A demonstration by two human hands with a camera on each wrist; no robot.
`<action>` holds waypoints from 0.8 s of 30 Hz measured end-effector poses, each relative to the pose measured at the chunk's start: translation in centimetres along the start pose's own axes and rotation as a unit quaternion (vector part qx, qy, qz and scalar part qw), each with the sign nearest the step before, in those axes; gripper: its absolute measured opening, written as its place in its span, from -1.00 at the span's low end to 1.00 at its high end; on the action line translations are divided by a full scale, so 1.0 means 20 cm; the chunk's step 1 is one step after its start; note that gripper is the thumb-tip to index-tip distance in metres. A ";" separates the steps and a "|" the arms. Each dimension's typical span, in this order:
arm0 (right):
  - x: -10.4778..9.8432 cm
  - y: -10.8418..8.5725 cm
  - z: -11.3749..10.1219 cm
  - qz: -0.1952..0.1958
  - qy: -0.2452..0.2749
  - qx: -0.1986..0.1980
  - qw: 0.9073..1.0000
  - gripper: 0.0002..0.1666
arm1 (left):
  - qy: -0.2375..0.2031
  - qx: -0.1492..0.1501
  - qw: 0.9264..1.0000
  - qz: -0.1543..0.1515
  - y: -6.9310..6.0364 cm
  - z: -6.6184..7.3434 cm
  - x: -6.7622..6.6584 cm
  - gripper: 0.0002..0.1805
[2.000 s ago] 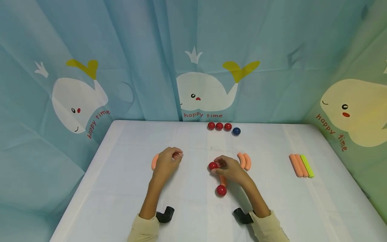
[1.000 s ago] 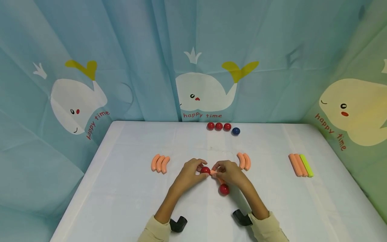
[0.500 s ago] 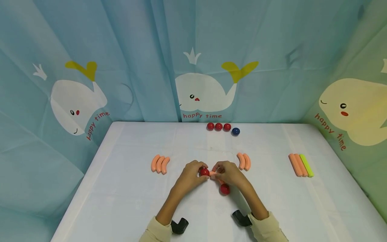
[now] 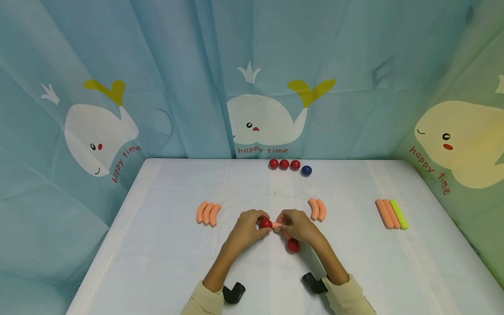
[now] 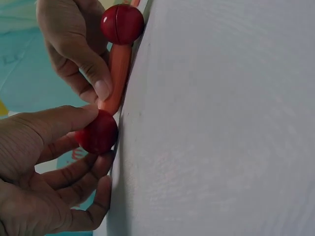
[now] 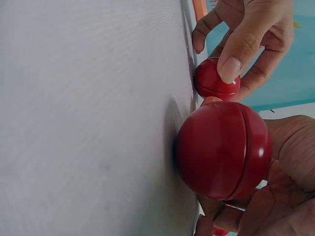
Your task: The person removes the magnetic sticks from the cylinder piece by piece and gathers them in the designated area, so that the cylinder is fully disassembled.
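Note:
In the head view, my left hand (image 4: 247,229) pinches a red ball (image 4: 266,224) between thumb and fingers at the table's middle. Beside it, my right hand (image 4: 301,225) grips a curved orange stick (image 5: 119,73); thumb and fingers lie along its side in the left wrist view. The held ball sits against one end of this stick. At the other end is a second red ball (image 4: 292,246), large in the foreground of the right wrist view, with a seam round it. Whether the left ball is firmly joined to the stick, I cannot tell.
Three curved orange sticks (image 4: 208,213) lie at left and two more (image 4: 317,210) behind the right hand. Straight orange and lime sticks (image 4: 398,215) lie far right. Red balls (image 4: 284,164) and one blue ball (image 4: 306,170) line the back edge. Blue whale-print curtains (image 4: 177,87) enclose the table.
My left hand came rightward from the left orange sticks and took hold of the red ball. My right hand shifted from that ball to the curved stick. Over the last half second little moved.

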State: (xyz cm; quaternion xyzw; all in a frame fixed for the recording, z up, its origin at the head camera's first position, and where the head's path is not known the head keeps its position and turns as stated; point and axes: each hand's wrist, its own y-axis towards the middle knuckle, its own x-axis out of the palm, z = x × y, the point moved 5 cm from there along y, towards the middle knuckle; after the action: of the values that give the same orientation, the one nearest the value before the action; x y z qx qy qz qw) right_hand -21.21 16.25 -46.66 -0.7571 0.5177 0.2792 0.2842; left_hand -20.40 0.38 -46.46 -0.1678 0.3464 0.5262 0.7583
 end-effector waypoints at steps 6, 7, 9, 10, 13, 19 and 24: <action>-0.01 -0.01 -0.01 -0.008 0.003 -0.018 1.000 -0.85 | -0.014 -0.012 1.000 0.004 0.01 -0.02 -0.01 -0.72; -0.01 -0.01 -0.01 -0.008 0.003 -0.016 1.000 -0.85 | -0.016 -0.017 1.000 0.008 0.00 -0.03 -0.01 -0.72; -0.02 -0.01 0.00 -0.007 0.000 -0.005 1.000 -0.85 | -0.023 -0.029 0.999 0.017 0.00 -0.05 -0.03 -0.72; -0.02 -0.01 0.00 -0.006 -0.004 -0.003 1.000 -0.85 | -0.025 -0.035 0.999 0.021 0.00 -0.05 -0.04 -0.72; -0.02 -0.01 0.01 -0.002 -0.007 0.007 1.000 -0.83 | -0.035 -0.041 0.998 0.027 0.00 -0.07 -0.05 -0.73; -0.03 0.00 0.02 0.001 0.002 0.014 1.000 -0.78 | -0.037 -0.042 0.998 0.027 0.00 -0.08 -0.05 -0.70; -0.03 0.00 0.02 -0.001 0.010 0.014 1.000 -0.79 | -0.041 -0.049 0.998 0.030 0.00 -0.08 -0.05 -0.67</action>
State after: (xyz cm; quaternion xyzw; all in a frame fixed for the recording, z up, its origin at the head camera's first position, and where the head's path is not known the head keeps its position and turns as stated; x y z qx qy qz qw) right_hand -21.41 16.92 -46.47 -0.7563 0.5237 0.2644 0.2896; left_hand -21.13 -1.35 -46.80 -0.1731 0.2937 0.5712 0.7466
